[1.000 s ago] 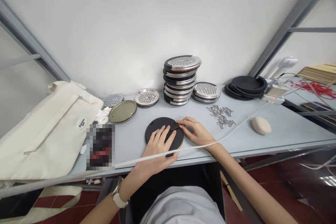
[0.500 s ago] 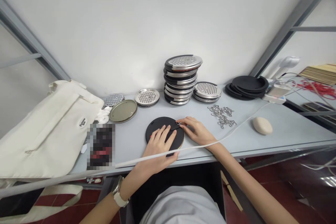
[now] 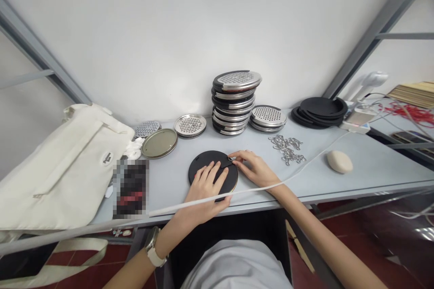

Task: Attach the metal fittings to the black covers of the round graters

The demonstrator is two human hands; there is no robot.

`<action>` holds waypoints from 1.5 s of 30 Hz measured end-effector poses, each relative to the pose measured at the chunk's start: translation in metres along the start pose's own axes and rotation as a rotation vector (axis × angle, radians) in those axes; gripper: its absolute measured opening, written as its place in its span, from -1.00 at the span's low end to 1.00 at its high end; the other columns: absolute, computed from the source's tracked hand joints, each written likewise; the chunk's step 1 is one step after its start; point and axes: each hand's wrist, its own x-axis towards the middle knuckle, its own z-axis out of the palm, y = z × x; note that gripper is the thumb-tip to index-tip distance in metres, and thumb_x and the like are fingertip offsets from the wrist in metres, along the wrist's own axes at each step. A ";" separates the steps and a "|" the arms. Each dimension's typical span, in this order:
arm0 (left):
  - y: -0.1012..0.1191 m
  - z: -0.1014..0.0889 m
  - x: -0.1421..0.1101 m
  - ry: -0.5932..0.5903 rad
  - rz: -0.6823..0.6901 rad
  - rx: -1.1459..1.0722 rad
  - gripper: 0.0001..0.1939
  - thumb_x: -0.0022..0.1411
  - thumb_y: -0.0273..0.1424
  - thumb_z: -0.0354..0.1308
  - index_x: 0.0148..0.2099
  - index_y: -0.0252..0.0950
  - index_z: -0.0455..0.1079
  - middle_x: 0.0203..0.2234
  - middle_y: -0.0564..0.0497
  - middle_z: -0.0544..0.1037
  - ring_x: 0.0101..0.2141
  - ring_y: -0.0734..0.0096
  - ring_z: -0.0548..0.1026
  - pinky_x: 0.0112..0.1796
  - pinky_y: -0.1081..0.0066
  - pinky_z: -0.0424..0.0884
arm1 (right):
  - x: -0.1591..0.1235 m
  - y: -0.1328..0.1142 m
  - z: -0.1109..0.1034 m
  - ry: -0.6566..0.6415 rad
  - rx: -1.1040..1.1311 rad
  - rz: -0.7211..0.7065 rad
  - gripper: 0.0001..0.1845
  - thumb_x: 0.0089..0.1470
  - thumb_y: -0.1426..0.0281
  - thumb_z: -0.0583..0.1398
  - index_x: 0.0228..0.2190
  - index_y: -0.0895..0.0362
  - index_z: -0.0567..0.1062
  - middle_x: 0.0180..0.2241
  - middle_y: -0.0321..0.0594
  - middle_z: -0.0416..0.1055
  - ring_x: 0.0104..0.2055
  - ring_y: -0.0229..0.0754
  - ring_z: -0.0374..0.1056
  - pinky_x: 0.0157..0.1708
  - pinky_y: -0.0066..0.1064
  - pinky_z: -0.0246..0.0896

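A round black disc point(image 3: 207, 159) with a thin gold-coloured edge lies flat near the table's front edge. My left hand point(image 3: 206, 185) rests on top of it, fingers stretched and apart, thumb by the near rim. At the disc's right edge, my right hand point(image 3: 252, 167) pinches a small silver metal clip point(image 3: 230, 159) between thumb and fingers. Whether the clip is fastened to the disc is too small to tell. To the right of that hand lies a loose pile of silver metal clips point(image 3: 287, 149).
Behind the disc stands a tall stack of perforated metal grater discs point(image 3: 233, 104). Black round trays point(image 3: 318, 113) and a cream oval object point(image 3: 339, 162) are at right; an olive lid point(image 3: 159, 143) and cream bag point(image 3: 64, 167) at left. A white cable point(image 3: 190, 203) crosses over my forearms.
My right fingers and the small clip have shifted very slightly at the disc's edge. My left hand has stayed in place on the disc.
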 end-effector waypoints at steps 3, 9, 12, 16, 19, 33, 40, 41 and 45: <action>0.000 0.000 0.000 0.008 -0.004 -0.004 -0.40 0.24 -0.22 0.03 0.27 -0.32 0.10 0.22 -0.23 0.14 0.21 0.00 0.09 0.10 0.06 0.12 | -0.001 0.003 0.002 0.015 0.011 0.008 -0.74 0.19 0.39 0.06 -0.09 0.11 0.39 -0.38 -0.20 0.44 -0.26 -0.14 0.34 -0.13 -0.25 0.23; 0.001 0.001 0.000 0.016 -0.008 -0.003 -0.41 0.23 -0.22 0.04 0.26 -0.32 0.12 0.21 -0.23 0.16 0.20 -0.01 0.11 0.10 0.07 0.14 | -0.002 0.005 0.004 0.024 0.024 0.022 -0.74 0.20 0.39 0.04 -0.08 0.13 0.37 -0.36 -0.19 0.44 -0.23 -0.13 0.35 -0.14 -0.27 0.24; 0.001 0.000 0.000 0.019 -0.003 -0.005 -0.41 0.23 -0.22 0.04 0.25 -0.32 0.13 0.20 -0.24 0.18 0.20 -0.02 0.12 0.09 0.06 0.15 | -0.001 0.004 0.004 0.033 0.034 0.026 -0.73 0.20 0.40 0.03 -0.08 0.14 0.36 -0.35 -0.17 0.44 -0.23 -0.13 0.36 -0.15 -0.28 0.25; 0.001 0.000 0.001 0.013 0.000 -0.001 -0.41 0.23 -0.21 0.04 0.25 -0.33 0.13 0.20 -0.24 0.17 0.20 -0.02 0.11 0.09 0.06 0.15 | -0.001 0.004 0.004 0.037 0.062 0.025 -0.76 0.20 0.40 0.04 -0.12 0.14 0.38 -0.30 -0.15 0.45 -0.20 -0.14 0.37 -0.14 -0.29 0.26; 0.000 0.001 0.001 0.018 0.002 -0.001 -0.41 0.23 -0.22 0.04 0.25 -0.32 0.12 0.21 -0.24 0.16 0.20 -0.02 0.11 0.09 0.06 0.15 | -0.001 0.004 0.005 0.028 0.096 0.040 -0.79 0.20 0.37 0.04 -0.17 0.14 0.40 -0.28 -0.15 0.46 -0.25 -0.18 0.38 -0.20 -0.35 0.27; 0.000 0.001 0.000 0.010 -0.005 0.000 -0.41 0.23 -0.22 0.04 0.26 -0.32 0.12 0.21 -0.23 0.15 0.21 -0.01 0.10 0.10 0.07 0.13 | 0.000 -0.001 0.003 -0.014 0.065 0.097 -0.73 0.21 0.32 0.01 -0.16 0.15 0.43 -0.53 -0.31 0.35 -0.51 -0.28 0.23 -0.43 -0.47 0.15; 0.001 0.001 0.001 0.018 -0.003 0.000 -0.41 0.23 -0.22 0.04 0.25 -0.33 0.13 0.21 -0.24 0.17 0.20 0.00 0.11 0.09 0.07 0.14 | -0.001 0.001 0.003 -0.005 0.114 0.097 -0.80 0.20 0.36 0.04 -0.25 0.15 0.42 -0.45 -0.25 0.42 -0.44 -0.26 0.31 -0.39 -0.46 0.20; 0.001 0.001 0.001 0.023 -0.002 -0.001 -0.42 0.23 -0.23 0.04 0.25 -0.32 0.13 0.21 -0.24 0.17 0.20 -0.01 0.11 0.09 0.07 0.14 | -0.001 0.001 0.003 -0.004 0.115 0.093 -0.81 0.19 0.36 0.04 -0.25 0.15 0.42 -0.43 -0.23 0.43 -0.42 -0.25 0.33 -0.37 -0.45 0.22; 0.001 0.001 0.001 0.037 0.005 -0.010 -0.42 0.22 -0.23 0.05 0.24 -0.33 0.14 0.20 -0.24 0.18 0.19 -0.03 0.13 0.09 0.05 0.15 | -0.001 0.002 0.003 0.008 0.113 0.071 -0.80 0.19 0.39 0.03 -0.21 0.15 0.42 -0.35 -0.19 0.46 -0.34 -0.23 0.37 -0.30 -0.43 0.25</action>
